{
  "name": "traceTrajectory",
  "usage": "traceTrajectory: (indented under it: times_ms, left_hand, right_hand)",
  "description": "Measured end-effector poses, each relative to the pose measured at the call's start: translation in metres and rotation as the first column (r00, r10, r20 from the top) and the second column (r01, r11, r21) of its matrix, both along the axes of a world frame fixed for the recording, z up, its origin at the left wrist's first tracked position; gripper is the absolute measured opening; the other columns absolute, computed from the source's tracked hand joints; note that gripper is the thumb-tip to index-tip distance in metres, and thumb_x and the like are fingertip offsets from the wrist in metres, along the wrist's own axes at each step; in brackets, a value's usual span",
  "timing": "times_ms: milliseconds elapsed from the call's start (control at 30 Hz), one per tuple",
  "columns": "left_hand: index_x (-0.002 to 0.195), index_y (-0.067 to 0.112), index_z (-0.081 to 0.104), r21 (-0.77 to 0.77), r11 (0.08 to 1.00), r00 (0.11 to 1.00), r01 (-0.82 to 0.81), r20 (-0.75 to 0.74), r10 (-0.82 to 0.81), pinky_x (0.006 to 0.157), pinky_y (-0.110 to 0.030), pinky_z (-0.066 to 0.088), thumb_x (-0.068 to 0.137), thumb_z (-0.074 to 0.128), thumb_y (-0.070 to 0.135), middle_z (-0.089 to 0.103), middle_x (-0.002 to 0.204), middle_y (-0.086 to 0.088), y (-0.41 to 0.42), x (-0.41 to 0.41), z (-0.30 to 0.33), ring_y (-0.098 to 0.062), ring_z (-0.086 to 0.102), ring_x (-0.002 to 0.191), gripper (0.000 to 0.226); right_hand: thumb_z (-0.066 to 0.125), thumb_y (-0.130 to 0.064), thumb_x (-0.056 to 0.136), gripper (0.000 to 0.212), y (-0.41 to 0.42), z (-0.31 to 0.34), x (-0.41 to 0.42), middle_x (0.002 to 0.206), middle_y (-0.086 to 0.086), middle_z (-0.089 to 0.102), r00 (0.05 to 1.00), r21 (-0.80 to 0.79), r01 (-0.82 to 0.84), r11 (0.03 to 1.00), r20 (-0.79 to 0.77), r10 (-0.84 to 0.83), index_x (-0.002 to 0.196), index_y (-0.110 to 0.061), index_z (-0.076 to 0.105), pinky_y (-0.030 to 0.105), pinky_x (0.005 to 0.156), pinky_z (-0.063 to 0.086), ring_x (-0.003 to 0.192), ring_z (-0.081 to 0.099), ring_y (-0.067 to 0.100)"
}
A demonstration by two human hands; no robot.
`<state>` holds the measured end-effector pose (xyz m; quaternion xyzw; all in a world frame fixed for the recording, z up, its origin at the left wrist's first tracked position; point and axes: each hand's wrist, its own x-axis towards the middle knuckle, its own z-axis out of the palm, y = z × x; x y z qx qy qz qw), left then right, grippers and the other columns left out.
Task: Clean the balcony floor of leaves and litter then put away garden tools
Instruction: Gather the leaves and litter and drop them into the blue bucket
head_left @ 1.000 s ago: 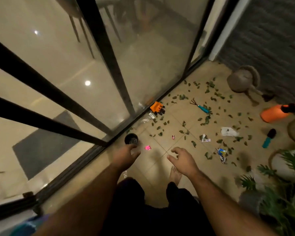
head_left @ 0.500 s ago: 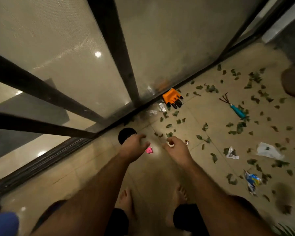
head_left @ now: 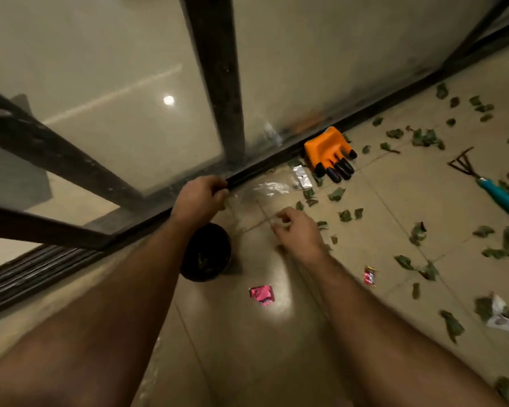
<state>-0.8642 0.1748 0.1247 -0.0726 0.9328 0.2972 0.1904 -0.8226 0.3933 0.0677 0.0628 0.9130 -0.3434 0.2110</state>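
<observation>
Both hands reach down near the door track (head_left: 276, 160). The left hand (head_left: 199, 198) curls its fingers at the edge of a clear plastic wrapper (head_left: 265, 190) lying on the floor (head_left: 247, 348), seemingly pinching it. The right hand (head_left: 299, 230) hovers just beside, fingers loosely curled, holding nothing I can make out. A black pot (head_left: 207, 254) sits under the left wrist. Leaves (head_left: 417, 233) lie scattered to the right, with an orange glove (head_left: 328, 152), a small rake (head_left: 488, 186) and a pink wrapper (head_left: 261, 293).

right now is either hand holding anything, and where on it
Left hand pinches the near edge of a clear plastic wrapper by the door track. Right hand: cannot tell.
</observation>
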Motion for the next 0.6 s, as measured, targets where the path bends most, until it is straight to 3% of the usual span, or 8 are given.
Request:
traceTrajectory:
  times_ms: [67,100,233,333,500,600]
  left_hand:
    - [0.116,0.020,0.068,-0.029,0.999,0.999,-0.038,0.014,0.038,0.068,-0.023,0.052,0.098,0.058,0.022,0.072,0.099,0.001,-0.024,-0.003,-0.018,-0.003,0.064,0.073,0.020]
    - [0.116,0.019,0.069,-0.051,0.998,0.999,-0.030,0.036,0.032,0.070,-0.021,0.048,0.099,0.058,0.021,0.071,0.103,0.000,-0.034,-0.002,-0.028,-0.004,0.062,0.076,0.020]
    - [0.119,0.018,0.069,-0.079,0.997,0.995,0.006,0.099,0.002,0.093,-0.031,0.047,0.097,0.060,0.019,0.068,0.121,-0.003,-0.055,-0.006,-0.056,-0.017,0.063,0.105,0.023]
    - [0.119,0.016,0.071,-0.106,0.991,0.992,0.081,0.105,-0.070,0.096,-0.028,0.043,0.096,0.062,0.016,0.066,0.126,-0.002,-0.064,-0.011,-0.061,-0.019,0.061,0.113,0.025]
    - [0.120,0.018,0.069,-0.070,0.995,0.984,0.075,0.169,-0.063,0.079,-0.027,0.051,0.095,0.062,0.011,0.069,0.113,-0.003,-0.074,-0.007,-0.074,-0.006,0.061,0.079,0.027]
    - [0.125,0.017,0.063,-0.071,0.995,0.977,0.076,0.204,-0.060,0.073,-0.028,0.050,0.096,0.060,0.012,0.066,0.108,-0.002,-0.071,0.001,-0.084,-0.011,0.062,0.082,0.029]
  right_hand:
    - [0.061,-0.032,0.093,0.028,-0.019,-0.017,-0.013,0.113,0.003,0.068,0.998,-0.013,-0.047,0.999,-0.041,0.046,0.117,-0.018,0.067,0.034,0.087,0.052,0.099,0.063,0.019]
    - [0.060,-0.030,0.094,0.025,-0.031,-0.024,-0.017,0.111,0.002,0.069,0.998,-0.056,-0.058,0.997,-0.043,0.056,0.115,-0.018,0.068,0.035,0.089,0.051,0.099,0.063,0.019]
    - [0.055,-0.015,0.096,0.024,-0.076,-0.053,-0.017,0.110,0.002,0.070,0.995,-0.331,-0.046,0.943,0.068,0.072,0.116,-0.016,0.070,0.040,0.094,0.053,0.100,0.065,0.018]
    - [0.051,-0.005,0.094,0.028,-0.099,-0.063,-0.011,0.105,0.000,0.069,0.973,-0.434,-0.051,0.900,0.179,0.142,0.111,-0.015,0.071,0.038,0.092,0.054,0.101,0.065,0.018]
    - [0.047,0.009,0.091,0.028,-0.101,-0.067,0.001,0.081,0.006,0.069,0.864,-0.486,-0.229,0.844,0.297,0.405,0.097,-0.003,0.072,0.025,0.069,0.053,0.069,0.064,0.011]
    - [0.047,0.010,0.091,0.025,-0.097,-0.073,0.003,0.079,0.008,0.069,0.813,-0.486,-0.264,0.833,0.352,0.464,0.098,0.003,0.071,0.021,0.066,0.056,0.069,0.065,0.016]
